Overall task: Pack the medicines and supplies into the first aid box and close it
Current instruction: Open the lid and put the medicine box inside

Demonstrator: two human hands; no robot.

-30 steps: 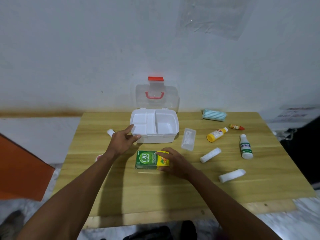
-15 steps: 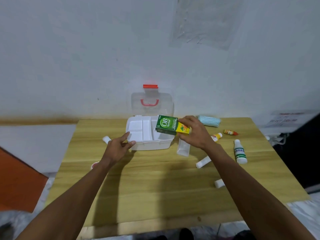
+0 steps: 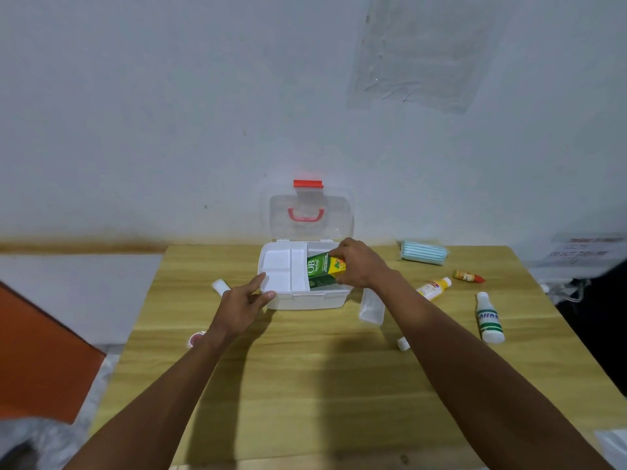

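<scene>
one white first aid box (image 3: 315, 300) sits at the far side of the wooden table (image 3: 305, 395), its clear lid (image 3: 334, 212) upright against the wall, with one red latch (image 3: 308, 183) and one red handle (image 3: 306, 216). one green medicine carton (image 3: 320, 271) is tilted into the box's large right compartment, its lower end inside by the divider and its upper end pinched in the curled fingers of the right hand (image 3: 361, 266). the left hand (image 3: 242, 305) holds nothing; its fingers are loosely straight and touch the box's front left corner. outside the box lie three bottles: one yellow bottle (image 3: 434, 288), one small red-orange bottle (image 3: 468, 276) and one white bottle with a green label (image 3: 489, 318). there is also one pack of face masks (image 3: 424, 253), one clear tray (image 3: 372, 306) just right of the box, one white roll (image 3: 220, 286) to its left, and one small pinkish round thing (image 3: 196, 338) beside the left wrist. the right forearm crosses the table and hides all but the end of a second roll (image 3: 402, 343). half a second earlier the carton was held level above the box's right rim; now it dips inside, while the left hand has kept its corner.
</scene>
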